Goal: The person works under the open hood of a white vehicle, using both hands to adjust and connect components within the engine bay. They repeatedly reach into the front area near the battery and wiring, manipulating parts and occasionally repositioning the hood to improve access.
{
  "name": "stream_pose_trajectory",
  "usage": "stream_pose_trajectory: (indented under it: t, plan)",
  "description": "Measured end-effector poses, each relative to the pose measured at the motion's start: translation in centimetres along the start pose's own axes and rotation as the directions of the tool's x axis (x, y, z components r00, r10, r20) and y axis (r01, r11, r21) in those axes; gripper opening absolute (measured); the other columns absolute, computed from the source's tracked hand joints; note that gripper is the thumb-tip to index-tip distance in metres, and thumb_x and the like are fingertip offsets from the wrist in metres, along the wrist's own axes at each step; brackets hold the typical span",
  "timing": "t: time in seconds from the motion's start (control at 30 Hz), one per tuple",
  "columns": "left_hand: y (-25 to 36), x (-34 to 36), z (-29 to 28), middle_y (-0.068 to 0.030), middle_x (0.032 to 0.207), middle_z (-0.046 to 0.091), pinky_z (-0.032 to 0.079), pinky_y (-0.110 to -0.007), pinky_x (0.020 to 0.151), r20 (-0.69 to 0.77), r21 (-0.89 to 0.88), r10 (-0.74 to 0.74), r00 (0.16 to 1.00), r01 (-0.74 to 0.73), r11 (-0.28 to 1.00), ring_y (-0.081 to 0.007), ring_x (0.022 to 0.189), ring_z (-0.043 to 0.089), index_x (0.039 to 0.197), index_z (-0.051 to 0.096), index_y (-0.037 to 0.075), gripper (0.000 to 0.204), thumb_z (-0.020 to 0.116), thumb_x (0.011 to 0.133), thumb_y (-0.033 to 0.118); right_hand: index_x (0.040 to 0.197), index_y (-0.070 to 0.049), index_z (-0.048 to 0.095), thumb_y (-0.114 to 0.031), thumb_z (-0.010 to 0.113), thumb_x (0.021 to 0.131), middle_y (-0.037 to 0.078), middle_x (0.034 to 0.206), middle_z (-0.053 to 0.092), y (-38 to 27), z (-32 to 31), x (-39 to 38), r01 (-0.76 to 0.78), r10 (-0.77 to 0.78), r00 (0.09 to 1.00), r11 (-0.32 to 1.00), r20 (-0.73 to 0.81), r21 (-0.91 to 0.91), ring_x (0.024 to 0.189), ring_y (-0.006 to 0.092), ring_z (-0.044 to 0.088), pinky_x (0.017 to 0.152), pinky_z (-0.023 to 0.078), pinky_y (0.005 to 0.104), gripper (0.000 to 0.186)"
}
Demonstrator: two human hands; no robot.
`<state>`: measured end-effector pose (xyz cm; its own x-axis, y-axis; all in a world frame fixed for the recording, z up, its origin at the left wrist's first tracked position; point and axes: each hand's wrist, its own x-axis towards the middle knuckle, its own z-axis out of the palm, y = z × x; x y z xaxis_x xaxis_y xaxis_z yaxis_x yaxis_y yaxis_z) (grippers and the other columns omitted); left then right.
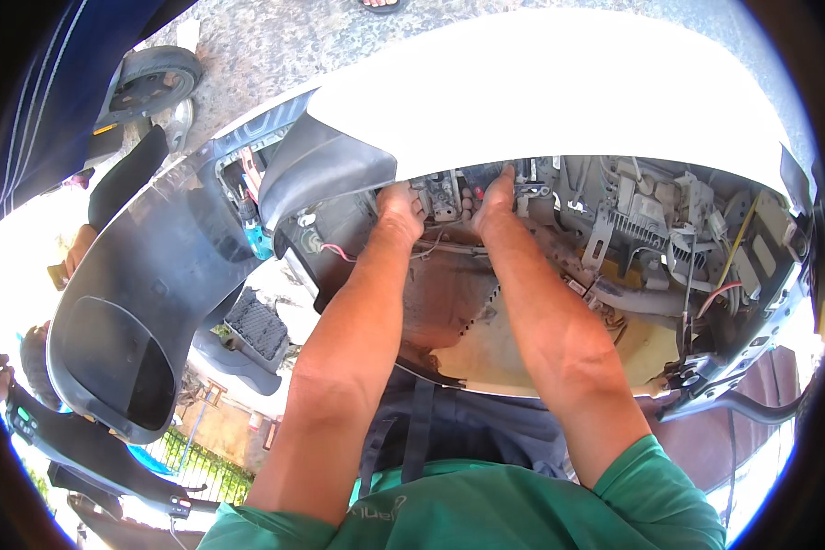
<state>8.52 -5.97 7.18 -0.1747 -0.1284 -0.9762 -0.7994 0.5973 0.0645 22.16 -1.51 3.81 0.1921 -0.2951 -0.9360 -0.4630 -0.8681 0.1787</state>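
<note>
Both my arms reach into the open bay of a small vehicle, under the edge of a bright white body panel. My left hand has its fingers curled in beside a grey metal part. On the other side of that part is my right hand, fingers bent inward and thumb pointing up along a dark component. The panel's edge and the surrounding parts partly hide the fingertips, so what they grip cannot be made out. A dusty brown inner surface lies below my wrists.
Right of my hands sit a finned metal unit, a grey hose and loose wires. To the left are a pink wire, a large black panel and a teal-and-black object. A wheel shows at upper left.
</note>
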Motion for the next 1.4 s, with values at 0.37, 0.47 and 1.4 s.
stream_pose_trajectory:
  t: [0.37,0.47,1.4]
  plan:
    - [1.1,0.5,1.1,-0.0185,0.148,0.050,0.029,-0.048,0.117,-0.081,0.303,0.177,0.981,-0.145,0.942,-0.0370,0.135,0.046,0.148,0.043,0.002,0.073,0.039,0.103,0.059,0.108,-0.015,0.060,-0.086,0.033,0.085,0.007,0.090,0.062,-0.1,0.0,-0.4,0.037,-0.037,0.999,0.999,0.011,0.001,0.073,0.0206,0.048,0.066,0.038,0.0366,0.079]
    - [1.6,3.5,-0.3,-0.0137,0.141,0.058,0.031,-0.047,0.114,-0.007,0.285,0.150,0.989,-0.142,0.948,-0.0324,0.130,0.051,0.137,0.056,0.006,0.069,0.036,0.103,0.063,0.109,-0.015,0.060,-0.087,0.035,0.084,0.007,0.091,0.061,-0.1,-0.1,-0.5,0.021,-0.020,0.998,1.000,0.053,-0.011,0.073,0.0205,0.048,0.066,0.038,0.0360,0.080]
    - [5.0,0.8,2.4,-0.0021,0.086,0.064,0.050,-0.041,0.085,0.286,0.211,-0.181,0.941,0.123,0.970,-0.0202,0.078,0.056,0.098,0.067,0.017,0.062,0.021,0.106,0.059,0.121,-0.001,0.068,-0.059,0.047,0.094,0.027,0.136,0.059,0.2,-0.5,-8.0,0.296,-0.423,0.878,0.114,0.223,-0.948,0.130,0.0367,0.055,0.109,0.042,0.0436,0.067]
